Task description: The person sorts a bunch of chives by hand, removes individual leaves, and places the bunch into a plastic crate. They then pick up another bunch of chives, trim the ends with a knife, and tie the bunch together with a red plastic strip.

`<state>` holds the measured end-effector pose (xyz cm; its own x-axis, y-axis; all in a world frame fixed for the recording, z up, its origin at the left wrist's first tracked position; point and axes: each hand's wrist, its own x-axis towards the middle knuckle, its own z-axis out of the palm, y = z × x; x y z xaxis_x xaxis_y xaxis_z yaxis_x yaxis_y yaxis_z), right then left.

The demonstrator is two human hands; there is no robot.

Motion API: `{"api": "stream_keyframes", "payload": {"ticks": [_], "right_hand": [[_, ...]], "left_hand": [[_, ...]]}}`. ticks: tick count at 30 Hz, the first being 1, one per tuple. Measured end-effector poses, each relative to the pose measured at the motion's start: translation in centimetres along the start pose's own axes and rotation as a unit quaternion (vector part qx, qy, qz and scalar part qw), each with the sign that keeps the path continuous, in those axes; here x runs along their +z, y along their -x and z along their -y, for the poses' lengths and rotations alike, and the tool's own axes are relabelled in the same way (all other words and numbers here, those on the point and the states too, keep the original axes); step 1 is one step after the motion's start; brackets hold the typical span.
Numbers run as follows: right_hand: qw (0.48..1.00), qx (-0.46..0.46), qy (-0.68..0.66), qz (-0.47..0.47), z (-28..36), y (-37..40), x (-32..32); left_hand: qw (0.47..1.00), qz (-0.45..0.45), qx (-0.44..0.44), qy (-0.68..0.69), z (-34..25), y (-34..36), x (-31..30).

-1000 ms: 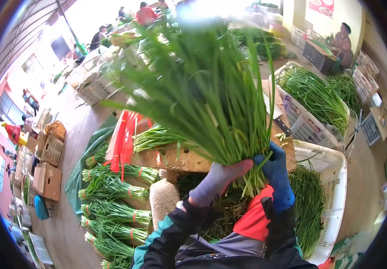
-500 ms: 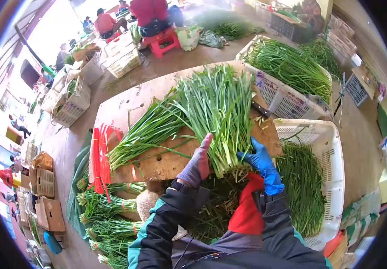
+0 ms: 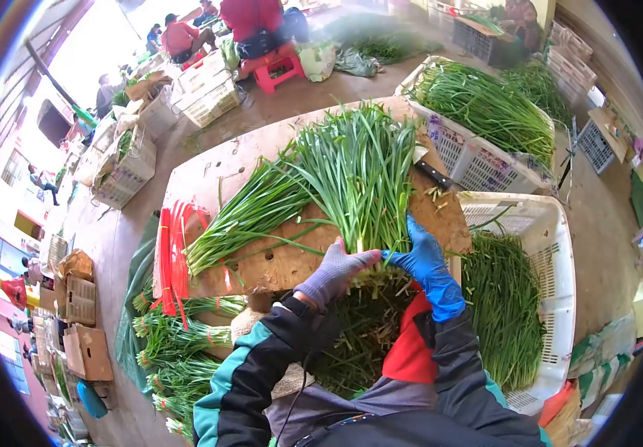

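A large bunch of garlic chives (image 3: 358, 175) lies fanned on the wooden board (image 3: 284, 274), its cut ends over the near edge. My left hand (image 3: 334, 274), in a purple-grey glove, wraps the stalk bases from the left. From the right, my right hand (image 3: 427, 261), in a blue rubber glove, closes round the same bases. The thumbs nearly meet in front; some fingers are hidden behind the stalks. A smaller pile of chives (image 3: 250, 208) rests on the board to the left. Beyond my right hand lies a dark-handled knife (image 3: 434, 174).
Red tie strips (image 3: 174, 253) hang over the board's left edge. Tied bundles (image 3: 180, 357) are stacked below left. White crates (image 3: 559, 276) of loose chives stand at the right, and trimmings (image 3: 358, 350) lie beneath the board. Other people sit near a red stool (image 3: 279, 71).
My hands have moved closer together round the stalk bases, thumbs now almost touching. The bunch is gathered narrower at its lower end. The view has shifted slightly.
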<state>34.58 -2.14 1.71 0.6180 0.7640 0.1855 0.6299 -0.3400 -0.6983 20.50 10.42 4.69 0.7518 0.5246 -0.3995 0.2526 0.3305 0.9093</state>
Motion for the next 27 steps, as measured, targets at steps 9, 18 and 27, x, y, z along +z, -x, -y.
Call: {"api": "stream_keyframes", "payload": {"ticks": [9,18,27], "right_hand": [[0.998,-0.002,0.038,0.052,-1.3,-0.7,-2.2],[0.989,-0.102,-0.082,0.076,3.3,0.1,-3.2],[0.986,-0.113,-0.028,0.122,5.5,1.1,4.4]], "left_hand": [[0.993,0.057,-0.084,0.060,-1.2,1.1,-6.6],[0.988,0.071,-0.102,0.091,-0.9,1.0,-7.0],[0.990,0.064,-0.113,0.058,-1.5,-0.1,-4.2]]}}
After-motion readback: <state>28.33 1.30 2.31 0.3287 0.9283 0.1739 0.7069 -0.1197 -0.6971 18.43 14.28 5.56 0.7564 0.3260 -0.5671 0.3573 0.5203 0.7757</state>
